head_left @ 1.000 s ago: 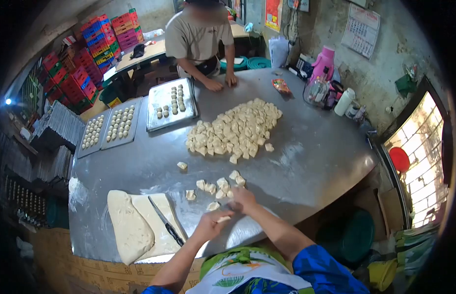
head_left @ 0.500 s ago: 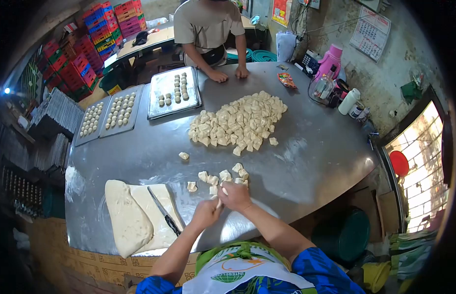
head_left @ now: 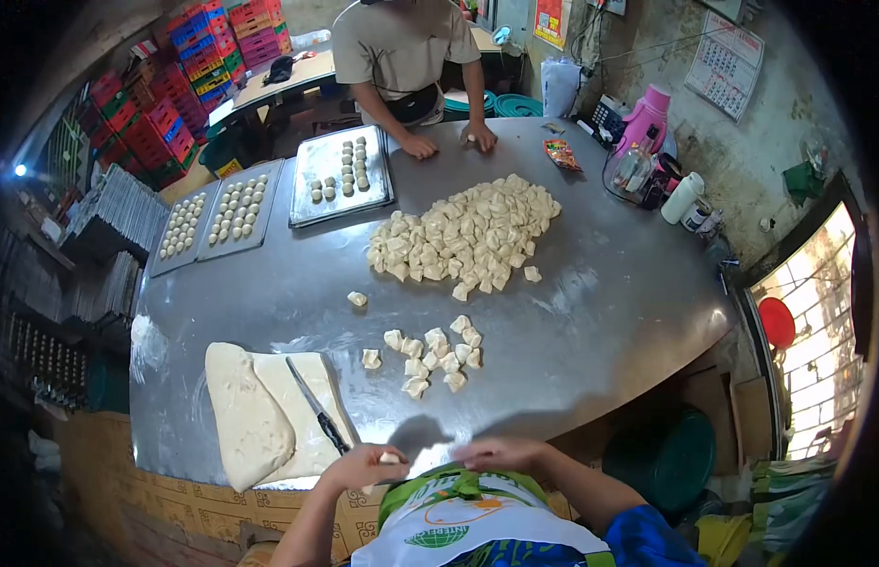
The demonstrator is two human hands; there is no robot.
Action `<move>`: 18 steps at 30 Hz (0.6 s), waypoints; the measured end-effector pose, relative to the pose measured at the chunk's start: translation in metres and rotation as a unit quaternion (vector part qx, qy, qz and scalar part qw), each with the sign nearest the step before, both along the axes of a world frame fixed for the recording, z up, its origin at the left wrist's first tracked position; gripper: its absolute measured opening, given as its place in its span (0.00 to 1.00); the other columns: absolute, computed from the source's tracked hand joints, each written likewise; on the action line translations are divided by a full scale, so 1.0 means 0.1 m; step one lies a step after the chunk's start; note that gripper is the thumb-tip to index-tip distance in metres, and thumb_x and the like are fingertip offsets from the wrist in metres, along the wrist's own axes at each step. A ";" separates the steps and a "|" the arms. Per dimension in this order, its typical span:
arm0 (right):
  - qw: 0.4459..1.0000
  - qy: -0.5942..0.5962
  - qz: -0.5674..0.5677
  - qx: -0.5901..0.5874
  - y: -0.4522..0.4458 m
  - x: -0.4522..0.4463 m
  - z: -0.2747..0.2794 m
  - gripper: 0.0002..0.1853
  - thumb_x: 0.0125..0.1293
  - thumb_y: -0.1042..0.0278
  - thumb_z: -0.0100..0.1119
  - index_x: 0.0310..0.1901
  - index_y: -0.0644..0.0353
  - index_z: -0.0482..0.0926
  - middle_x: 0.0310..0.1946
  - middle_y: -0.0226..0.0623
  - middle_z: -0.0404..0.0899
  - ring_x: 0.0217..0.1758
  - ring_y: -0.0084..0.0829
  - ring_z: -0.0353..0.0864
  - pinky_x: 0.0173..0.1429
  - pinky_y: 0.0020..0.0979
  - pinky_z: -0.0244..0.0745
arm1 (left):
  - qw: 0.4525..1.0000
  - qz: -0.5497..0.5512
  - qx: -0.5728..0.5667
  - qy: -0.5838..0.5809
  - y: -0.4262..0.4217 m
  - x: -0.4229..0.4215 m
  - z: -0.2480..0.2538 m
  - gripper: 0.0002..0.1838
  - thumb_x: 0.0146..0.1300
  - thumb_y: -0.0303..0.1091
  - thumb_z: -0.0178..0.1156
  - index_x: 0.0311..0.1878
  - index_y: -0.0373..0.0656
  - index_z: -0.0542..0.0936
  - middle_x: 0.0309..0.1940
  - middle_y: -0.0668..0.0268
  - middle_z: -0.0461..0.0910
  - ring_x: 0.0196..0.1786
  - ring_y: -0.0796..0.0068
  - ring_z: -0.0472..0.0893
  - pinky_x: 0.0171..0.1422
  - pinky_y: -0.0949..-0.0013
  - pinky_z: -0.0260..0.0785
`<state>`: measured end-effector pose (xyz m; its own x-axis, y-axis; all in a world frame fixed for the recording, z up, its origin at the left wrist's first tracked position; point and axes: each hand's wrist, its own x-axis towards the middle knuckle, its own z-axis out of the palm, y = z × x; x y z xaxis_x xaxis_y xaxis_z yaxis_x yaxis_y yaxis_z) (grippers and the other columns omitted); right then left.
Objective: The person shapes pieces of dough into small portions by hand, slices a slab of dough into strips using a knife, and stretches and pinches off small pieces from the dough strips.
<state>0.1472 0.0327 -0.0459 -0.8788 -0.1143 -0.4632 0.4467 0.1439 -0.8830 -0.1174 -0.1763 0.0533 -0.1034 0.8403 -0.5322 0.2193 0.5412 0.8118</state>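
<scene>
My left hand [head_left: 360, 467] is at the table's front edge, its fingers curled around a small pale piece of dough [head_left: 389, 458]. Level with it on the right, my right hand [head_left: 501, 454] has its fingers stretched out and holds nothing I can see. Ahead of both hands lies a loose cluster of cut dough pieces [head_left: 435, 360]. Left of my left hand, a large folded slab of dough [head_left: 250, 416] rests on the steel table [head_left: 571, 364]. A knife [head_left: 316, 406] with a black handle lies on the slab's right part, close to my left hand.
A big heap of dough pieces [head_left: 468, 231] covers the table's middle. Trays with dough balls [head_left: 300, 203] stand at the back left. Across the table a person [head_left: 401, 57] has one hand on a dough piece. A pink thermos [head_left: 647, 118] and bottles line the right edge.
Both hands have drawn back from the cut pieces to the table's front edge and moved apart. More pieces now show in the cluster. The other person's hand has shifted slightly.
</scene>
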 end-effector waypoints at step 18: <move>0.554 0.428 -0.418 0.579 1.37 0.38 4.00 0.21 0.55 0.79 0.62 0.53 0.61 0.82 0.57 0.42 0.80 0.58 0.41 0.78 0.66 0.38 0.70 | 0.729 -0.085 0.577 0.358 -0.47 -0.57 3.91 0.13 0.73 0.37 0.52 0.58 0.52 0.69 0.65 0.62 0.55 0.31 0.79 0.72 0.31 0.73 0.66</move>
